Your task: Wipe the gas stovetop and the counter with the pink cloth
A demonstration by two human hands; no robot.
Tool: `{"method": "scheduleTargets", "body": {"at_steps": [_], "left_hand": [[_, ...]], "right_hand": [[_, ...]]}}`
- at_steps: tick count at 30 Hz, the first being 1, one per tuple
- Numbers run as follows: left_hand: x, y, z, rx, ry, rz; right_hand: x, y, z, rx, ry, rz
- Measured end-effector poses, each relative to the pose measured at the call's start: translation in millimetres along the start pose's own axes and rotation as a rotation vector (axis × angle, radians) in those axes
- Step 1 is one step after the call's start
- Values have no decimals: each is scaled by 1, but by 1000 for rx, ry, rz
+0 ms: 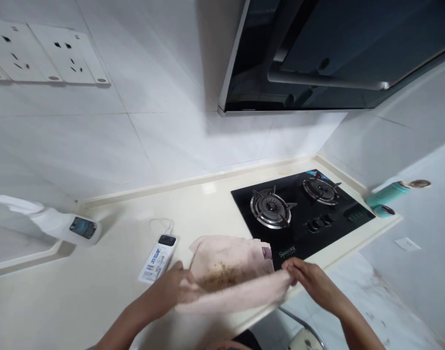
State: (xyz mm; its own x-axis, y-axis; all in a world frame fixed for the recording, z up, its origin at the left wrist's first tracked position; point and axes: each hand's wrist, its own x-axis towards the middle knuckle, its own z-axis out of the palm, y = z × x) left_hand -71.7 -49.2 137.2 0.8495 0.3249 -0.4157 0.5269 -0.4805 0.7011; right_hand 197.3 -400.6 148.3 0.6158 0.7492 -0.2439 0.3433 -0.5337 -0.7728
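A pale pink cloth (230, 255) with a brown stain lies partly on the cream counter, its near side lifted as a fold. My left hand (182, 284) grips the left end of that fold, slightly blurred. At the other end my right hand (299, 272) pinches the cloth's corner, close to the stove's front edge. A small tag shows on the cloth's far right corner. Just left of the cloth lies a white power bank (159, 257) with a dark display and a white cable.
A black two-burner gas stove (306, 209) is set in the counter (116, 272) at right, under a dark range hood (317, 63). A white spray bottle (62, 223) stands at left. Teal containers (386, 194) are at the far right. Wall sockets (43, 53) are at upper left.
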Motion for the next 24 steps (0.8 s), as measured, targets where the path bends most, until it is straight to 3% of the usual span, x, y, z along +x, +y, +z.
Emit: {"method": "scheduleTargets", "body": {"at_steps": [3,7,9,13,16,19,24], "left_hand": [[32,3,-6,-99,322,42],[45,-9,8,-126,553,32],[37,-24,27,-140,587,22],[15,-61,72,-204,519,-65],[13,-77,94,-259,474,-156],[28,-79,97,-303,442,-225],[56,-67,94,-457,387,-322]], "right_hand": [[40,14,3,33,195,-34],[59,60,20,-25,405,-10],[51,91,33,-99,403,35],[32,134,63,-243,320,185],[37,128,86,-354,279,299],[55,97,111,-411,254,403],[72,54,149,-132,282,303]]}}
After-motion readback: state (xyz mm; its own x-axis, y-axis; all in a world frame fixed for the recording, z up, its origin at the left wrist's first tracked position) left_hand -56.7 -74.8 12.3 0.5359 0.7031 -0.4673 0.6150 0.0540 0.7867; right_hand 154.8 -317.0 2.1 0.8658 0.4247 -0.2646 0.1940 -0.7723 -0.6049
